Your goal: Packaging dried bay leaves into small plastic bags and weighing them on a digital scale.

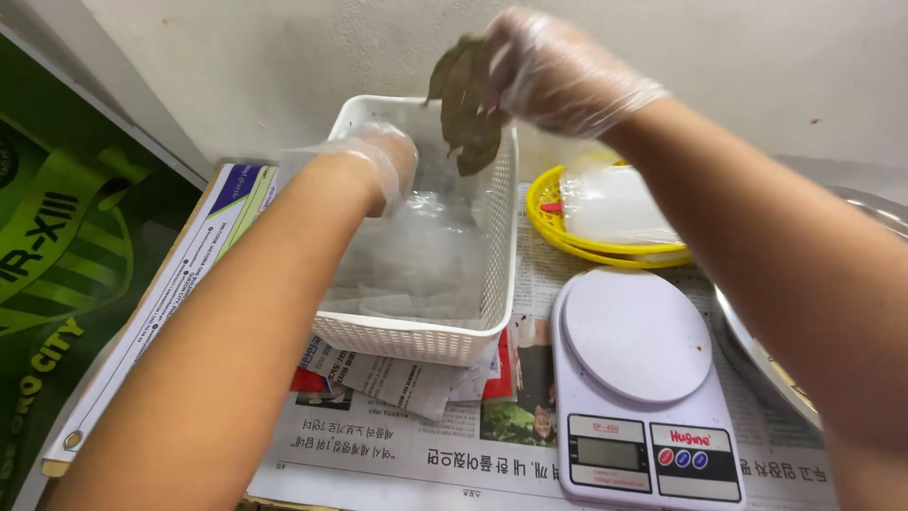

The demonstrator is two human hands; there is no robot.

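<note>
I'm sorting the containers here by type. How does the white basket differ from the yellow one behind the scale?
The white basket is rectangular with tall perforated walls; the yellow basket is round, shallow and open-ribbed. The white basket stands nearer, with the left hand reaching inside; the yellow basket sits untouched at the wall. Both hold clear plastic bags and rest on newspaper.

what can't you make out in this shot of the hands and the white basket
Head view only:
- Left hand: its fingers dip into the white basket, lost among clear plastic bags.
- Right hand: its grip on the dried leaves is blurred.
- Metal tray: covered by the right forearm and cut by the right edge.
- Scale: its display is too small to tell.
</note>
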